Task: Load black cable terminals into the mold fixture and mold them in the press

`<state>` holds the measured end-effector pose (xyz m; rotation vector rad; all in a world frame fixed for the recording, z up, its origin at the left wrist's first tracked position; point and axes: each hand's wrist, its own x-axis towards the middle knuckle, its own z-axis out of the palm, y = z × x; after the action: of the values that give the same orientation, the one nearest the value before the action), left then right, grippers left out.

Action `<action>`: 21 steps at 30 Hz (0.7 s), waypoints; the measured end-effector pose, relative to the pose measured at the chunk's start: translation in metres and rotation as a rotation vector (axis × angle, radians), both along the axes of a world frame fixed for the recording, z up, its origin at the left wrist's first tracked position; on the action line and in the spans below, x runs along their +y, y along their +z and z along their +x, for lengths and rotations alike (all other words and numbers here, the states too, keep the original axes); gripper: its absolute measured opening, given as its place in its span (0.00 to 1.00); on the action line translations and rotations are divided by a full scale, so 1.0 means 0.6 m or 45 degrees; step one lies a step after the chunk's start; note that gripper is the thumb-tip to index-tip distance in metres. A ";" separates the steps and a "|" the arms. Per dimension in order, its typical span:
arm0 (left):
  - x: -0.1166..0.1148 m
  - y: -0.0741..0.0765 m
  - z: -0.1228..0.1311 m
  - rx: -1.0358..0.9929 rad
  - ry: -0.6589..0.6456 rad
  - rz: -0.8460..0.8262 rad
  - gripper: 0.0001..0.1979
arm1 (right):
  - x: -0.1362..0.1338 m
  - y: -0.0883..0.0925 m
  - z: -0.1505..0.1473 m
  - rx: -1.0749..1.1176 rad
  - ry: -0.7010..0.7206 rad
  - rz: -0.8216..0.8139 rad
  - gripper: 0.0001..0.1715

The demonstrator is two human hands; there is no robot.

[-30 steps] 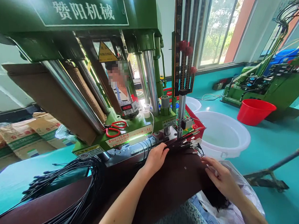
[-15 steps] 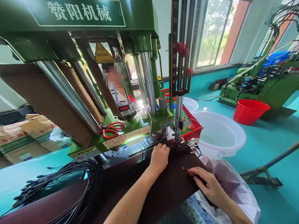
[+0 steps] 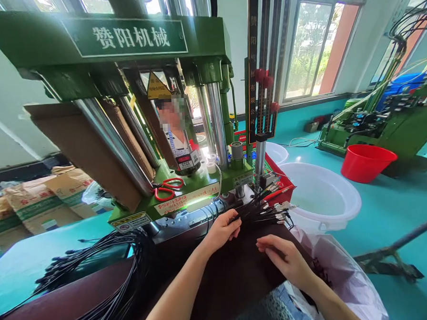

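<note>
My left hand [image 3: 222, 228] is closed around a bunch of thin black cables [image 3: 262, 210] whose metal-tipped ends fan out to the right, just in front of the green press machine [image 3: 186, 180]. My right hand [image 3: 285, 261] hovers low over the dark brown table top [image 3: 237, 273], fingers curled together near the table's right edge; nothing shows in it. A large loose bundle of black cables [image 3: 97, 266] trails off to the left across the table.
Red-handled scissors [image 3: 168, 188] lie on the machine's base. A white plastic bag [image 3: 344, 277] hangs at my right, with a big white tub [image 3: 322, 192] and a red bucket [image 3: 367, 161] beyond. A person stands behind the machine. Sacks are stacked at left.
My left hand has gathered and lifted the cable ends slightly. My right hand moved left from the bag's edge onto the table top, toward the left hand.
</note>
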<state>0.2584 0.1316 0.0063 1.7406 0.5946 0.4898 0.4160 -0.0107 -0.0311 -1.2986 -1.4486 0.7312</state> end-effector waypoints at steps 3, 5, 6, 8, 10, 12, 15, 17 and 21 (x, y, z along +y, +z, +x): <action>-0.010 0.005 -0.003 0.006 -0.028 0.035 0.12 | 0.028 0.015 -0.012 0.487 0.048 -0.044 0.22; -0.019 0.006 -0.006 0.028 -0.056 0.031 0.13 | 0.051 0.027 -0.016 0.790 0.121 0.019 0.33; -0.025 0.006 -0.008 0.047 -0.067 0.021 0.13 | 0.062 0.034 -0.018 0.907 0.155 0.061 0.36; -0.041 0.001 -0.014 0.085 -0.062 -0.023 0.15 | 0.080 0.048 -0.019 1.066 0.186 0.090 0.30; -0.063 -0.009 -0.025 0.100 -0.034 -0.093 0.17 | 0.088 0.060 -0.020 1.135 0.189 0.027 0.18; -0.087 -0.021 -0.041 0.089 -0.013 -0.172 0.19 | 0.085 0.067 -0.024 1.153 0.200 -0.049 0.12; -0.120 -0.033 -0.078 0.096 -0.055 -0.243 0.21 | 0.068 0.070 -0.037 1.130 0.265 -0.083 0.10; -0.135 -0.029 -0.107 0.168 -0.148 -0.233 0.21 | 0.052 0.069 -0.051 1.052 0.303 -0.086 0.10; -0.152 0.000 -0.146 0.289 -0.433 -0.125 0.14 | 0.021 0.064 -0.088 0.670 0.452 -0.104 0.11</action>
<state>0.1708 0.0406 0.0063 1.7694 0.4589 0.0249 0.3633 0.0021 0.0072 -0.8201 -1.2270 1.2711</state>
